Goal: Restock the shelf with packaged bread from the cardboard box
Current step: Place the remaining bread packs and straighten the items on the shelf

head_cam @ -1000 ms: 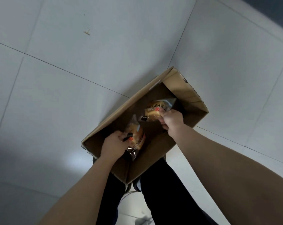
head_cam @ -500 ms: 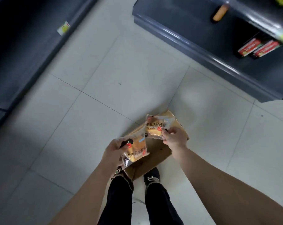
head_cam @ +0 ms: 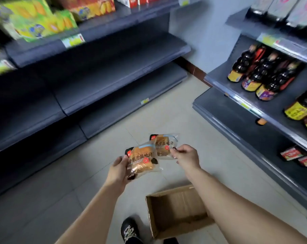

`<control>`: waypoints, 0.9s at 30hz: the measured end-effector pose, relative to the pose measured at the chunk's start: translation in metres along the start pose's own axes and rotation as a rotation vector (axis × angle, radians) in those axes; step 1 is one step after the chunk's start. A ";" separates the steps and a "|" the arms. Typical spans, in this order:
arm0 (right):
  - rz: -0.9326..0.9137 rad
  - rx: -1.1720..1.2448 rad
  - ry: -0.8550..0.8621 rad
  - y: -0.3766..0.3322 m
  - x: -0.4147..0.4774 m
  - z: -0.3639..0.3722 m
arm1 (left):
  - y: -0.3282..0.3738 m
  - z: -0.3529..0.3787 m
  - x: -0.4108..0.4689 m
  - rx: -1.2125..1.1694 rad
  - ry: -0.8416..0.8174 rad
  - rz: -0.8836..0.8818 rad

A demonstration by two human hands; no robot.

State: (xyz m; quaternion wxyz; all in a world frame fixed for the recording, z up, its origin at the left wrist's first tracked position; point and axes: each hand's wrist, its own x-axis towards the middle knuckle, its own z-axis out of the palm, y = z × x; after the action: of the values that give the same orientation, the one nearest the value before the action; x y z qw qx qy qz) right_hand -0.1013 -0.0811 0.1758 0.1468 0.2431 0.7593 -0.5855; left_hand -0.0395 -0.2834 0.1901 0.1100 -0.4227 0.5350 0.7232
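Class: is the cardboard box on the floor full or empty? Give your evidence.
Empty where visible: the open cardboard box shows only bare brown bottom. The forearm hides part of it; cannot tell there.

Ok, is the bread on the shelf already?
No, the left hand grips one bread pack and the right hand pinches the other pack, both in mid-air.

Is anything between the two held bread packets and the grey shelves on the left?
Nothing visible. The left hand holds one bread packet, the right hand the other bread packet, over open floor; the grey shelves face them unblocked.
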 end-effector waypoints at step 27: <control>-0.759 0.006 -0.431 -0.314 -0.316 0.359 | 0.271 -0.424 -0.213 -0.362 0.125 0.694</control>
State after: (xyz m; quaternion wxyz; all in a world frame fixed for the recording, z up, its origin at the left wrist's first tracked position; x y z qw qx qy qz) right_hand -0.0282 -0.5500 0.4957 0.0758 -0.1806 0.7450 -0.6376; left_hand 0.1356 -0.6984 0.5003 -0.2500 -0.2726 0.5156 0.7729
